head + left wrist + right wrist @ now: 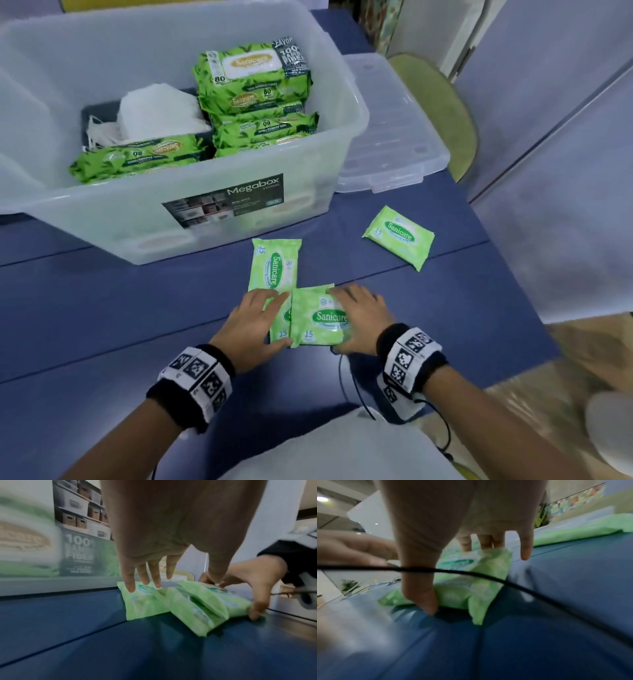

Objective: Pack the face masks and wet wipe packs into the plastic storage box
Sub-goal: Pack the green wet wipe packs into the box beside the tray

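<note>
Near the blue table's front, my right hand (pixel 359 318) grips a small green wet wipe pack (pixel 315 318), thumb at its near edge and fingers on its far edge (pixel 471 588). My left hand (pixel 260 322) rests with straight fingers (pixel 130 586) on a second small pack (pixel 280 334) that lies partly under the first. A third small pack (pixel 274 263) lies just beyond it, and another (pixel 399 236) lies apart to the right. The clear storage box (pixel 102 222) at the back left holds white face masks (pixel 154 109) and several large green wipe packs (pixel 253 82).
The box's clear lid (pixel 387 137) lies on the table right of the box. A green chair (pixel 445 102) stands behind it. A black cable (pixel 356 387) hangs from my right wrist over the table's near edge. White partition panels close off the right side.
</note>
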{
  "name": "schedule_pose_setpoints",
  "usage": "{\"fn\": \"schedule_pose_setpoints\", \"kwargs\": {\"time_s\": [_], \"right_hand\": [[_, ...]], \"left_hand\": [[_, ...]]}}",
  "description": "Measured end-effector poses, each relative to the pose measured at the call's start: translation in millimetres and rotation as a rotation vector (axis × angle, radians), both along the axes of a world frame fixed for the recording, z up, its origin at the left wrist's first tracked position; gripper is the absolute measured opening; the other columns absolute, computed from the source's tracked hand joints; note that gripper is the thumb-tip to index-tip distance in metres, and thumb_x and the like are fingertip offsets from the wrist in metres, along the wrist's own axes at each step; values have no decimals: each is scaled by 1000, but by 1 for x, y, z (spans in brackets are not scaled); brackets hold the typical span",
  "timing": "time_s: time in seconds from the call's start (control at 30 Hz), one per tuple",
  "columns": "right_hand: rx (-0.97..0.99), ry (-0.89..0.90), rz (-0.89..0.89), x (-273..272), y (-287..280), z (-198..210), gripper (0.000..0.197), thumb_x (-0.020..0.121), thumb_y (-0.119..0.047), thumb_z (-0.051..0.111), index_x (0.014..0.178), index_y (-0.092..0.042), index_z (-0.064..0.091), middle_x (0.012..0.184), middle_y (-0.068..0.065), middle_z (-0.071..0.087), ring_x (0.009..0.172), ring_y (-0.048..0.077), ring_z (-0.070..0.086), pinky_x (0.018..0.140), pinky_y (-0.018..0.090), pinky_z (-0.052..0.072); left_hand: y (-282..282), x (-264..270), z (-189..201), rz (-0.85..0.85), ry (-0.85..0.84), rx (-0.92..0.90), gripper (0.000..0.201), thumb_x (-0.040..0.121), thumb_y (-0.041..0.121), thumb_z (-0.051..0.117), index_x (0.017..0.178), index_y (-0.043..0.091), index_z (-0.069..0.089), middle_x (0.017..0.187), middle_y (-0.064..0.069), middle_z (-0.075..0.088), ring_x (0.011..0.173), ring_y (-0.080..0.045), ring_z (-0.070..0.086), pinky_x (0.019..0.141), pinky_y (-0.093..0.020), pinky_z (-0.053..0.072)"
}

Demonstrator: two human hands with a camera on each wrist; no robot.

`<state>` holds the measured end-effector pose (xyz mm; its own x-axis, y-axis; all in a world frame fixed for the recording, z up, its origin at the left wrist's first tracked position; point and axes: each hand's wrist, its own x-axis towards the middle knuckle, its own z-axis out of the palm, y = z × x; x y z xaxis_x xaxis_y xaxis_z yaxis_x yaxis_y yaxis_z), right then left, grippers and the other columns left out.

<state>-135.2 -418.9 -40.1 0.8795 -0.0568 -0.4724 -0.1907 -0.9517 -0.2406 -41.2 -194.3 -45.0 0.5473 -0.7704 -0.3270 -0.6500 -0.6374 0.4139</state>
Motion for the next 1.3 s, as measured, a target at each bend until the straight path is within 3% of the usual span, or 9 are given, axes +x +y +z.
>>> {"fn": "schedule_pose_setpoints", "kwargs": {"time_s": [0.17,0.33,0.47,0.57,0.73,1.0,1.1,1.2,1.3], "right_hand": [[173,-110,-125,-4,4,0,90,48,-51,78,125,-22,41,114,-2,44,106,21,46,87,33,40],[494,-344,-442,7,19,27,77,50,-56,81,107,-30,36,105,-11,50,92,5,53,75,24,45],[727,-346,-361,23,55,34,76,61,-49,83,118,-33,36,117,-7,51,105,7,52,85,22,43],[828,-242,-178,26,73,28,76,75,-41,76,137,-25,34,132,-5,46,121,8,45,102,24,38],[472,-222,-57,36,54,17,73,77,-52,70,137,-23,43,121,4,45,119,21,42,103,39,35],[67,21,112,53,38,-2,91,64,-51,78,136,-29,28,130,0,44,121,23,42,101,44,28],[146,76,58,53,36,-1,74,74,-46,74,133,-22,36,122,1,57,117,26,50,98,37,32],[459,-50,-111,54,32,13,42,83,-36,69,114,-10,57,104,-3,62,105,24,59,80,26,42],[825,-162,-361,61,49,26,30,84,-25,71,107,-9,63,106,3,69,99,19,66,88,34,51]], "left_hand": [[-3,7,18,234,204,-162,112,59,87,33,150,23,19,144,2,32,134,-14,23,111,-29,25],[-9,2,39,609,718,-617,109,46,78,71,138,31,36,119,7,58,106,-8,62,91,-22,48],[-22,-3,38,840,917,-805,37,78,19,76,110,13,59,97,0,74,94,-23,70,71,-28,58],[-9,0,31,1063,821,-903,29,80,3,70,108,3,62,103,-14,72,89,-27,71,70,-35,59],[35,5,25,1193,789,-975,24,84,4,63,108,7,61,90,-2,75,77,-16,72,58,-28,57],[61,-6,12,1261,859,-959,21,90,9,57,111,12,59,106,-10,70,79,-18,71,63,-33,58],[56,-11,10,1302,977,-965,30,92,19,54,122,12,56,113,-11,69,92,-22,70,70,-37,57],[52,-14,12,1374,1104,-973,54,86,37,54,134,12,49,123,-13,64,109,-30,64,82,-43,54],[47,-13,17,1382,1237,-999,50,92,48,40,126,15,57,112,-9,70,98,-25,69,82,-43,51]]}}
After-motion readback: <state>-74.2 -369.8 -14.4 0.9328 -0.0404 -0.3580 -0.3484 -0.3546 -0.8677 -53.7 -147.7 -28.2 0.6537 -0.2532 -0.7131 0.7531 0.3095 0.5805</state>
